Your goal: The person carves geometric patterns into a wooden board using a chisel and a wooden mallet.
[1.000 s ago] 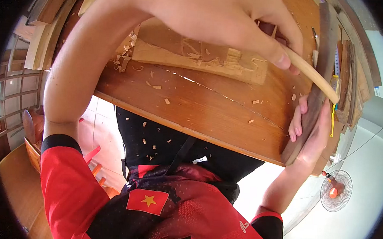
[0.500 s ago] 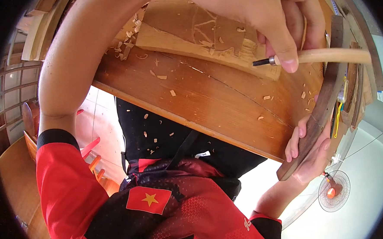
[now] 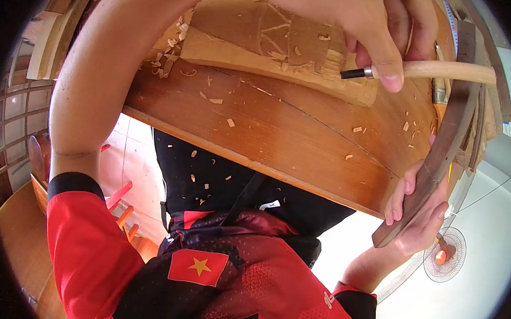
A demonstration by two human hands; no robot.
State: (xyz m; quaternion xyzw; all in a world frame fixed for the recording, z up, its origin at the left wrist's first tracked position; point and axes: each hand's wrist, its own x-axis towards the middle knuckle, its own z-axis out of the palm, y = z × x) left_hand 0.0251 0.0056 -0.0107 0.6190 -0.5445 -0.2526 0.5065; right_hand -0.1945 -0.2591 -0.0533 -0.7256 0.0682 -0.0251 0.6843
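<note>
My left hand (image 3: 383, 33) reaches across the top of the view, its fingers closed round the pale wooden handle of a carving chisel (image 3: 439, 71). The chisel's dark, narrow blade points left, over the right end of a carved wooden board (image 3: 232, 51). Grooves and cut lines mark the board's face, and its top is cut off by the view and my arm. At the right, my right hand (image 3: 420, 217) is wrapped round the lower part of a long dark wooden bar (image 3: 434, 169). This bar slants upward, its upper part passing by the chisel handle's far end.
The board lies on a brown wooden table (image 3: 268, 131) with a long crack. Wood shavings (image 3: 168, 62) are heaped at the board's left and scattered over the table and my black apron (image 3: 209, 163). A brush (image 3: 441, 88) lies at the right. A fan (image 3: 444, 254) stands beyond.
The dark bar and my right hand have moved slightly to the right, uncovering the brush. My left hand, still round the chisel, has shifted a little right and up.
</note>
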